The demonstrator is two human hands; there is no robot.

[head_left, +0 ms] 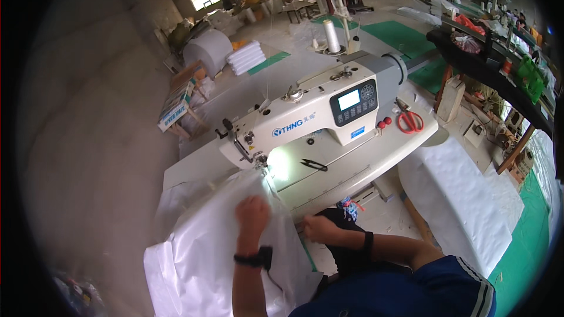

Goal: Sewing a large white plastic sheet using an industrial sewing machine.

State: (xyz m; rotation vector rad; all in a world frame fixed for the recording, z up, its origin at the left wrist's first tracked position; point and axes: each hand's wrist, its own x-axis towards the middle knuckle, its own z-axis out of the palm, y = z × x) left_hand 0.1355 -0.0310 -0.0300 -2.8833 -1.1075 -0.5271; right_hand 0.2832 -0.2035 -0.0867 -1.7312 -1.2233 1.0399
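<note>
Two hands: both are on one big white sheet, so most trouble here starts with them.
Sheet (pixel 211 252): it lies over the near end of the table (pixel 194 167) and hangs down toward the person's lap. Its far edge is under the needle. It is big and heavy, so I think its weight could pull it sideways and make the seam go crooked.
Machine (pixel 311 111): it is white, with a small screen on its side. A bright lamp shines on the spot by the needle (pixel 259 165). The sheet could bunch up there and jam.
Left hand (pixel 252 214): it is curled shut into a fist and presses on top of the sheet, just behind the needle. I cannot tell if it pinches any cloth inside. If it slides forward, the fingers could get too near the needle and be hurt.
Right hand (pixel 320 229): it is closed on the near edge of the sheet, by the table edge. If it tugs too hard, the thread could snap.
Scissors (pixel 409 121): red handles, far off at the right end of the table. No danger there.
Snips (pixel 314 165): small and black, on the table just past the needle. The moving sheet could catch them and drag them along.
</note>
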